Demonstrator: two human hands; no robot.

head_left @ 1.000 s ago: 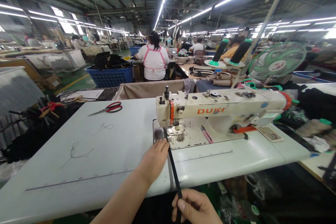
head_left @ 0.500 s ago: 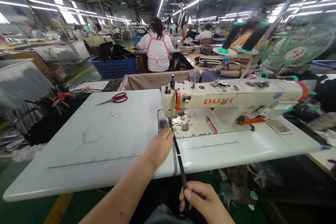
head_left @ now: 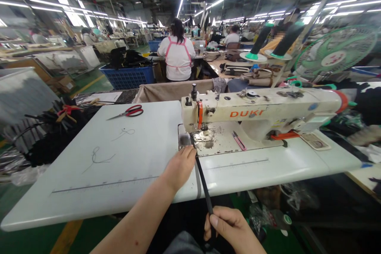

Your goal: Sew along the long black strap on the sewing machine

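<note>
A narrow black strap runs from under the needle of a cream sewing machine across the white table and off its near edge. My left hand lies on the table just in front of the presser foot, its fingers pressed together on the strap's far end. My right hand is below the table edge, pinching the strap's near end between thumb and fingers. The strap is taut between the two hands.
Red-handled scissors and loose thread bits lie at the table's far left. A bundle of black straps sits off the left edge. A green fan and thread cones stand behind the machine. A person in a pink apron sits further back.
The view has shifted so the table and machine sit a little higher in frame. Both hands keep their hold on the strap, and my left hand stays by the presser foot.
</note>
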